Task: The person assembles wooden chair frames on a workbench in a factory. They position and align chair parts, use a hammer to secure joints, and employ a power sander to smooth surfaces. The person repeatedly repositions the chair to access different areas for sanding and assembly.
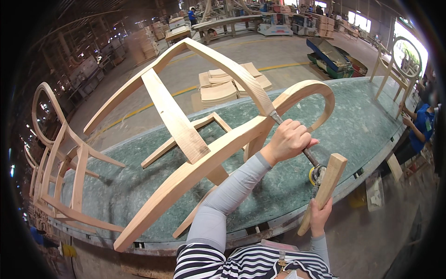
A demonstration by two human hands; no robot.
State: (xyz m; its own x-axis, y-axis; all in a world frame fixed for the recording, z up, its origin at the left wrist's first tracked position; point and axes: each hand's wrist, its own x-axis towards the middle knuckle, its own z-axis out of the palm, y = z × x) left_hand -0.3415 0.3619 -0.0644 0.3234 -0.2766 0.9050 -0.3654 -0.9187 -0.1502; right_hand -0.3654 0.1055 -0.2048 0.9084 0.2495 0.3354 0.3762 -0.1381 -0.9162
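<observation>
A bare wooden chair frame (176, 186) lies tipped over on the green-topped table, its legs and rails sticking up in front of me. My left hand (290, 141) is closed around a chisel (310, 156). The chisel's metal blade touches the joint where a curved rail meets the frame near the rounded back (320, 89). Lower and to the right, my right hand (320, 216) grips a squared wooden stick (327, 186), held upright at a slant close to the chisel's rear end. A round tool with a yellow rim (316, 175) shows partly behind the stick.
More chair frames with round backs stand at the left (62, 153) and far right (399, 69) of the table (357, 121). Stacked curved wooden panels (223, 90) lie beyond it. A person in blue (422, 123) is at the right edge. Dark and green bins (332, 58) stand farther back.
</observation>
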